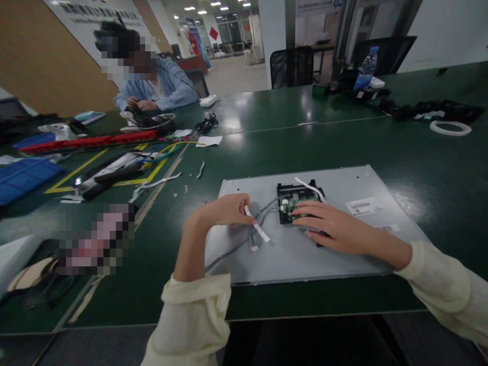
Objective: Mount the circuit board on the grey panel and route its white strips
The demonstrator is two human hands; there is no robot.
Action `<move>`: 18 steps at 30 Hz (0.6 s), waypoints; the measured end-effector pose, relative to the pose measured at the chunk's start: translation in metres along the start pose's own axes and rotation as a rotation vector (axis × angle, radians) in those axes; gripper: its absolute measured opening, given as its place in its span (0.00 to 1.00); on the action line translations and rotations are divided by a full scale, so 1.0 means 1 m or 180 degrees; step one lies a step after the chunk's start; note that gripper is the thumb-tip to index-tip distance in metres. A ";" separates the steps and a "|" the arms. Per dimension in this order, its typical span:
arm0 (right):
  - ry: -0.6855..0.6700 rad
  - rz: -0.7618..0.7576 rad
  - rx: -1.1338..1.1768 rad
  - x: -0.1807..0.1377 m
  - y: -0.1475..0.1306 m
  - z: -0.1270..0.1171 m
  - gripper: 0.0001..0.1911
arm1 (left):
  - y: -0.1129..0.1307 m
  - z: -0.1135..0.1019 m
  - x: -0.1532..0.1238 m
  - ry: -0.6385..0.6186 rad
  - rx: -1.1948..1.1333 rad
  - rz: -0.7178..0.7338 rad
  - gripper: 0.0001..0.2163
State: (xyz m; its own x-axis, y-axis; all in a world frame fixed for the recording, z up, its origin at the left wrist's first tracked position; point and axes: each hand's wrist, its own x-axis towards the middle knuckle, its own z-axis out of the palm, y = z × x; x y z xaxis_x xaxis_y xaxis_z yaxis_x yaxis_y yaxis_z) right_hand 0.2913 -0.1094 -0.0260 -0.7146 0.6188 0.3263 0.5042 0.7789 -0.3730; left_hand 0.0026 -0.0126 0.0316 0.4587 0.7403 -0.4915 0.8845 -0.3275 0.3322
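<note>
Clock face centred on the panel, 12 pointing away from me.

- Green table (267,145) underlies everything.
- Grey metal panel (282,264) lies flat on it, directly before me.
- My right hand (335,223) reaches in from 4 o'clock, fingers spread and lying over the board, gripping nothing that I can see.
- My left hand (224,209) is at 9 o'clock, thumb and fingers pinched on a white strip.
- Black frame (282,193) sits near the centre, towards 12, carrying the green circuit board (290,207), partly under my right fingers.
- Printed label (364,206) is at 2 o'clock.
- Grey-blue cables (227,253) run from the board past my left fingers; one reaches the 8 o'clock edge.
- Held white strip (262,233) slants across the cables, its free end towards 6. Second white strip (310,187) lies over the frame's far side.

Risks, my judgement: a sideways tug could snag a cable and strain its connector; pressing too hard on the right could flex the board; the strip could stick to the cables, if adhesive.
</note>
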 end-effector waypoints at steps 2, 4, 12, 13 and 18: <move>-0.0034 0.0024 -0.0021 0.000 -0.001 -0.001 0.19 | -0.002 0.001 0.000 -0.0029 -0.0067 0.0017 0.18; -0.0053 0.0032 -0.0043 0.000 -0.002 -0.001 0.19 | -0.004 0.000 0.001 0.0027 -0.0100 0.0036 0.18; -0.0064 0.0021 -0.0093 0.000 -0.001 -0.001 0.19 | -0.005 -0.002 0.000 0.0185 -0.0078 -0.0007 0.19; -0.0059 0.0015 -0.0085 0.000 -0.001 -0.001 0.19 | -0.006 -0.002 0.000 0.0192 -0.0077 -0.0010 0.19; -0.0033 0.0007 -0.0078 -0.001 -0.001 0.000 0.19 | -0.011 -0.001 0.003 0.0342 -0.0023 0.0046 0.17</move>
State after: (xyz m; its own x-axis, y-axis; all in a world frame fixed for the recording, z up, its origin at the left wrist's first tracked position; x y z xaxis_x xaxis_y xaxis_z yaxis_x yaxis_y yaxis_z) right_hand 0.2919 -0.1107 -0.0258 -0.7184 0.6195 0.3165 0.5174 0.7799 -0.3522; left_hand -0.0059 -0.0064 0.0275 0.4592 0.7944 -0.3976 0.8771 -0.3345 0.3447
